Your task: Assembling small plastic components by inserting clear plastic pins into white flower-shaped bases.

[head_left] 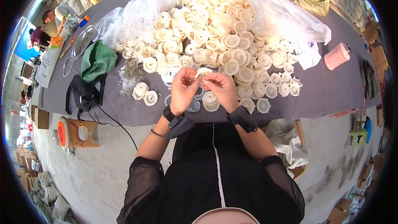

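Observation:
Close together over the near part of the table, my left hand (183, 91) and my right hand (222, 90) meet at a small round cream plastic part (203, 71). Fingers of both hands are closed on it, and my fingertips cover much of it. Beyond them spreads a large heap of like cream plastic discs (232, 41) with raised hubs. Translucent rings (193, 106) lie below my hands, partly hidden by my left hand. A stack of cream discs (210, 101) stands just under my right hand. To the left is a pile of tiny clear pieces (132, 76).
Clear plastic bags (141, 16) flank the heap. A green cloth or bag (98, 61) and a black pouch (85, 93) with a cable sit at left. A pink thread spool (337, 57) stands at right. Stools (81, 134) are on the floor; other people work at far left.

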`<state>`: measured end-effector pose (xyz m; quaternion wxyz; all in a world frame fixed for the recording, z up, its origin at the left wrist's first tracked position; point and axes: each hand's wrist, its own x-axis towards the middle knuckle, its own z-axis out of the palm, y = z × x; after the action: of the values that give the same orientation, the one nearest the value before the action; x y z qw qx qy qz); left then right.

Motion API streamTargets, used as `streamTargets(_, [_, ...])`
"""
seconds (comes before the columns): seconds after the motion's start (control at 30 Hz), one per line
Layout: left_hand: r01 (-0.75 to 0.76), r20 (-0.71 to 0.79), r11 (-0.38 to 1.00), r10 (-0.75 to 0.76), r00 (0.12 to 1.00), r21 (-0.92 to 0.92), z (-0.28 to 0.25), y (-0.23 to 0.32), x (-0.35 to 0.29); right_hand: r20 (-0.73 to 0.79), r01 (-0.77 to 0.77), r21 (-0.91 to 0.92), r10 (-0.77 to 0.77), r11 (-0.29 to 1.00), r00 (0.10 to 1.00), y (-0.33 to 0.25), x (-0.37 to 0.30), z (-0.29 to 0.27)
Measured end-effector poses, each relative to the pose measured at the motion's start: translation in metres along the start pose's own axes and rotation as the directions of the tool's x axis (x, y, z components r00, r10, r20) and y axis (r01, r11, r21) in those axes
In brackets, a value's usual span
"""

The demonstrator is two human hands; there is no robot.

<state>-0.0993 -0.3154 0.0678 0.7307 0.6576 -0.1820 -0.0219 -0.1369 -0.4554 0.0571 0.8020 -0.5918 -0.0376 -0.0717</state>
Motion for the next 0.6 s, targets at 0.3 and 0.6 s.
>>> streamTargets(0.3, [-0.02, -0.027, 0.996, 0.017, 0.999, -0.083, 0.006, 0.023, -0.02, -0.2, 0.212, -0.394, -0.308, 0.894, 0.93, -0.013, -0.004, 0.006])
streamTargets(0.6, [-0.099, -0.051, 0.989, 0.094, 0.994, -0.108, 0.019, 0.043, -0.044, 0.069, 0.001, 0.097, -0.007, 0.995, 0.998, -0.012, -0.017, 0.0])
